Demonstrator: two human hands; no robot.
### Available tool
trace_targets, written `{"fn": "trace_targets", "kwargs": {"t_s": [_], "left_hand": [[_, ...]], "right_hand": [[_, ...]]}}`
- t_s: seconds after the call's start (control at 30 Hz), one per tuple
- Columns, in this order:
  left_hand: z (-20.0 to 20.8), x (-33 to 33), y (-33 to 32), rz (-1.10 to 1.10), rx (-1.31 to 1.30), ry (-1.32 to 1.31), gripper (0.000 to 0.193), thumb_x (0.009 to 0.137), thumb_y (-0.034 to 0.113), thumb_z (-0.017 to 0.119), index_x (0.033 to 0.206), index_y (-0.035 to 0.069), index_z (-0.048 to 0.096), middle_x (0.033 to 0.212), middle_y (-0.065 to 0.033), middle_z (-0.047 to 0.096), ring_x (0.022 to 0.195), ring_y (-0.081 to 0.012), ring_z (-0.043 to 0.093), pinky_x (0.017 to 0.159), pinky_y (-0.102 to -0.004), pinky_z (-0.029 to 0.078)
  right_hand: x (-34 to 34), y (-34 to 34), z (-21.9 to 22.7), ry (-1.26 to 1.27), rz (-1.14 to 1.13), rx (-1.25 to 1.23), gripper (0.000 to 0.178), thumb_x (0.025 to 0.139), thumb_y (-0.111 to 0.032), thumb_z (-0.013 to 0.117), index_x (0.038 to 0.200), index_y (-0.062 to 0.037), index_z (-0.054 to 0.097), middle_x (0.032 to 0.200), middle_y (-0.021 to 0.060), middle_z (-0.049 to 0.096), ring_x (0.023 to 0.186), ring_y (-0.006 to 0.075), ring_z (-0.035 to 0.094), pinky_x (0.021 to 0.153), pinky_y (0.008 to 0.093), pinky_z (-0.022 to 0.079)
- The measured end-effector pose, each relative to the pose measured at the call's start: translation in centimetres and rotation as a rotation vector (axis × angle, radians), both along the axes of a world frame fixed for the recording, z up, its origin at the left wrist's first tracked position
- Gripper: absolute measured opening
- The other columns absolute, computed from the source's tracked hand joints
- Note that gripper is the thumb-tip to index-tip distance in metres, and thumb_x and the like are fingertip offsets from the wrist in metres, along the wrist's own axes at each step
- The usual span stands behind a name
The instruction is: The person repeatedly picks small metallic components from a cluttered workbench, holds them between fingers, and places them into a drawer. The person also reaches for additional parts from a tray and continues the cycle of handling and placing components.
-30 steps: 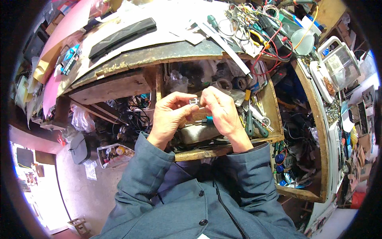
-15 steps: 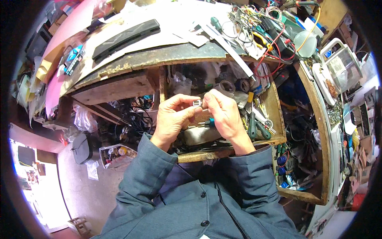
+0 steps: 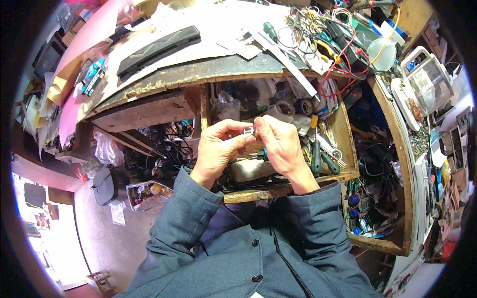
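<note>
Above an open wooden drawer [image 3: 288,189], my two hands meet around a small silvery-white part [image 3: 248,131] with dark gaps in its face, too small to name. My left hand [image 3: 217,151] pinches it between thumb and fingers from the left. From the right, the closed thumb and fingers of my right hand [image 3: 280,149] press against its right end; whatever else they hold is hidden. Under the hands in the drawer lie a screwdriver with a teal handle [image 3: 262,154] and a pale metal box [image 3: 248,170].
Dark green-handled tools [image 3: 316,158] and a tape roll [image 3: 283,108] lie in the drawer. On the bench above sit a long black case [image 3: 159,51], a white strip [image 3: 288,65] jutting over the edge, and tangled red leads [image 3: 343,59]. A second open drawer frame [image 3: 397,149] stands at right.
Both hands stay together on the small part, which looks slightly turned. The whole view has shifted a little.
</note>
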State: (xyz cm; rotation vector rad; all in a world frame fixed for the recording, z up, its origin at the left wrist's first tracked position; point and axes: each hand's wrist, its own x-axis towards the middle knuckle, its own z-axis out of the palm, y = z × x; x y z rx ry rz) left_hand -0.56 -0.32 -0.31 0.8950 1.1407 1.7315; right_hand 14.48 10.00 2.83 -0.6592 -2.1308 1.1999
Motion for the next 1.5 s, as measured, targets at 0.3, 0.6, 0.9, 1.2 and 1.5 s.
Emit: {"fn": "trace_targets", "kwargs": {"t_s": [0.3, 0.6, 0.9, 1.2, 1.5], "left_hand": [[-0.1, 0.04, 0.0, -0.019, 0.002, -0.021, 0.023, 0.087, 0.001, 0.08, 0.109, 0.002, 0.075, 0.089, -0.0025, 0.074, 0.071, -0.0065, 0.064, 0.063, -0.0222, 0.052], [-0.17, -0.05, 0.01, -0.013, 0.018, -0.012, 0.023, 0.087, 0.003, 0.081, 0.109, 0.003, 0.075, 0.09, -0.0022, 0.074, 0.071, -0.0061, 0.063, 0.062, -0.0215, 0.052], [0.0, 0.14, 0.1, 0.026, -0.006, -0.009, 0.022, 0.086, 0.001, 0.08, 0.107, 0.002, 0.075, 0.087, -0.0027, 0.073, 0.068, -0.0082, 0.064, 0.062, -0.0231, 0.052], [-0.13, 0.06, -0.02, 0.018, -0.011, -0.04, 0.021, 0.086, 0.0, 0.078, 0.107, 0.002, 0.075, 0.085, -0.004, 0.073, 0.066, -0.0103, 0.064, 0.061, -0.0253, 0.052], [-0.39, -0.14, 0.12, -0.01, 0.013, -0.053, 0.023, 0.086, 0.002, 0.081, 0.108, 0.003, 0.076, 0.09, -0.0025, 0.075, 0.07, -0.0069, 0.064, 0.061, -0.0219, 0.052]], "right_hand": [[-0.35, -0.36, 0.43, 0.131, 0.05, 0.092, 0.014, 0.101, -0.01, 0.056, 0.092, 0.0009, 0.055, 0.074, 0.0168, 0.056, 0.068, 0.032, 0.058, 0.066, 0.0406, 0.047], [-0.3, -0.2, 0.26, 0.033, 0.006, 0.013, 0.027, 0.103, -0.018, 0.057, 0.085, 0.0008, 0.058, 0.075, 0.0172, 0.059, 0.064, 0.0309, 0.058, 0.062, 0.0404, 0.046], [-0.33, -0.28, 0.25, 0.118, 0.049, -0.002, 0.017, 0.1, -0.012, 0.059, 0.091, 0.0016, 0.057, 0.077, 0.016, 0.058, 0.071, 0.024, 0.058, 0.067, 0.0372, 0.048], [-0.14, -0.38, 0.45, 0.023, 0.008, -0.095, 0.024, 0.104, -0.018, 0.058, 0.09, 0.0021, 0.06, 0.075, 0.0146, 0.059, 0.069, 0.0179, 0.057, 0.065, 0.0346, 0.047], [-0.45, -0.41, 0.29, 0.142, 0.054, -0.009, 0.018, 0.102, -0.013, 0.058, 0.09, 0.0013, 0.057, 0.074, 0.0135, 0.057, 0.068, 0.0212, 0.056, 0.066, 0.0349, 0.048]]}}
